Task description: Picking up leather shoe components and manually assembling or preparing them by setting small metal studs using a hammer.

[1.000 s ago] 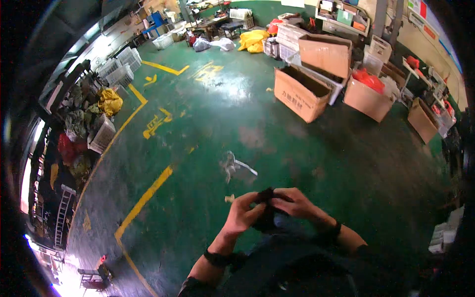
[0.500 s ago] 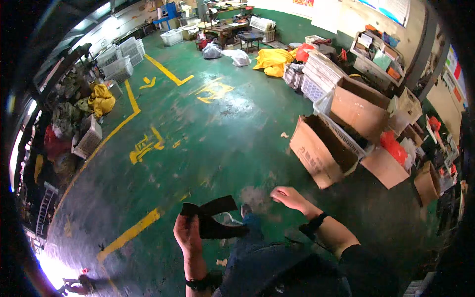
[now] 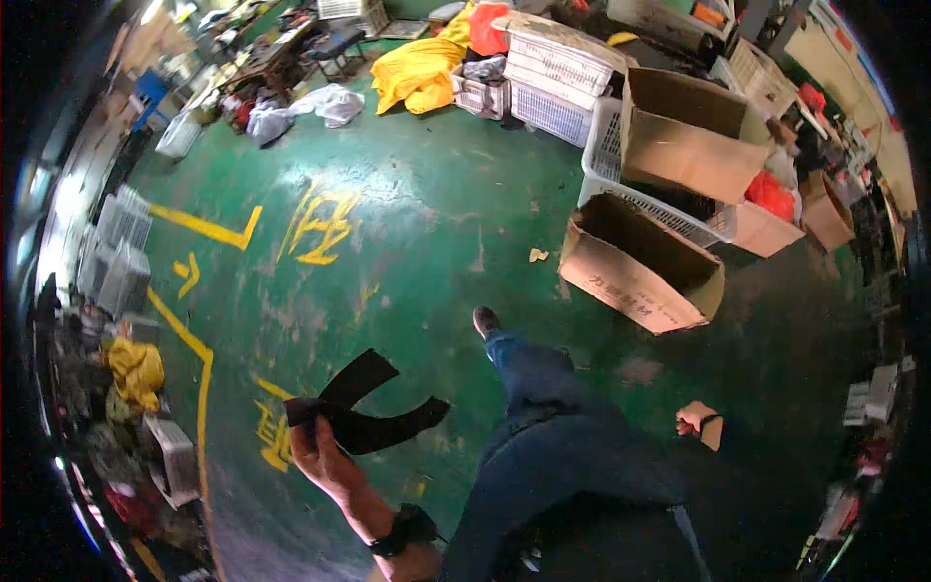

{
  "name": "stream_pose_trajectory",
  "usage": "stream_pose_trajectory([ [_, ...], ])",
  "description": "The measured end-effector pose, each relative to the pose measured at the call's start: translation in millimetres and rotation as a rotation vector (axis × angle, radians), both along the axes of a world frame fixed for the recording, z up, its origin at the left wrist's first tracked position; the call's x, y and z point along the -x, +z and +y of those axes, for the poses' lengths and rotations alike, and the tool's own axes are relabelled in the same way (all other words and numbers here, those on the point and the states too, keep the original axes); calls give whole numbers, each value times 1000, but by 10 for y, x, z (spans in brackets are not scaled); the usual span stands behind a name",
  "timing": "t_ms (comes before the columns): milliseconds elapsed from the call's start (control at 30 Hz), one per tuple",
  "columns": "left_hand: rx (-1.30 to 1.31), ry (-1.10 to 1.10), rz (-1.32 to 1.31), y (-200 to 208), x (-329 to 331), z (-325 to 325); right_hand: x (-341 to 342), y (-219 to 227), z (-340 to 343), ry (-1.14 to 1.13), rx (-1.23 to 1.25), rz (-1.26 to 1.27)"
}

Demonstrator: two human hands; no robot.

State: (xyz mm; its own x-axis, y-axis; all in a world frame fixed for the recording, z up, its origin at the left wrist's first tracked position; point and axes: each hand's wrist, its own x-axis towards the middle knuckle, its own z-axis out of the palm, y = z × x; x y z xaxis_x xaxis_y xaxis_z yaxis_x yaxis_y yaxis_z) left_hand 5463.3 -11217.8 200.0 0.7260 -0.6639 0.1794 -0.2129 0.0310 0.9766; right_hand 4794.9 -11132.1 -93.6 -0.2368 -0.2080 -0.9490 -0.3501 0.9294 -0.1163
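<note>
My left hand [image 3: 322, 456] pinches dark, flat strips of flexible material [image 3: 378, 434] at one end. Two free ends spread apart to the right, above the green floor; the exact material I cannot make out. A black band circles that wrist. My right hand [image 3: 696, 420] hangs low at the right, beside my leg, its fingers curled and nothing visible in them. Nearest to it is an open cardboard box [image 3: 630, 286] on the floor farther ahead. My leg in blue trousers [image 3: 533, 373] and a dark shoe [image 3: 487, 320] reach forward between the hands.
Behind that box, another open carton [image 3: 693, 160] sits in a white plastic crate [image 3: 601, 145]. Stacked crates [image 3: 553, 73] and a yellow cloth heap [image 3: 417, 76] lie beyond. Pale bags [image 3: 330, 103] rest near a stool [image 3: 335, 47]. Crates and sacks line the left side, past yellow floor lines [image 3: 202, 417].
The view has turned right and moved forward, bringing the boxes closer. My left hand, still holding the strips, sits farther left. My right hand has swung down and right, and its fingers have curled.
</note>
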Motion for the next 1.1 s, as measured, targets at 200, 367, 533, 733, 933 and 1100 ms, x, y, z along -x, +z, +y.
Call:
stream_pose_trajectory([
  [200,-25,-64,226,22,-843,-2030,-1979,-562,-3260,439,131,-99],
  [367,57,89,180,273,-1660,-2977,-4257,354,-6654,865,933,-154],
  [533,45,281,294,-241,-2690,-3963,-5957,1125,-8726,504,1098,-431],
  [733,84,98,261,-278,-4042,-6144,-6068,-162,-9463,1040,799,-105],
  [933,-17,-148,137,197,-5158,-8223,-6249,35,-9101,565,-3,-161],
  [1100,-33,-260,160,-12,-6002,-9954,-6751,-394,-9823,713,-13,-208],
])
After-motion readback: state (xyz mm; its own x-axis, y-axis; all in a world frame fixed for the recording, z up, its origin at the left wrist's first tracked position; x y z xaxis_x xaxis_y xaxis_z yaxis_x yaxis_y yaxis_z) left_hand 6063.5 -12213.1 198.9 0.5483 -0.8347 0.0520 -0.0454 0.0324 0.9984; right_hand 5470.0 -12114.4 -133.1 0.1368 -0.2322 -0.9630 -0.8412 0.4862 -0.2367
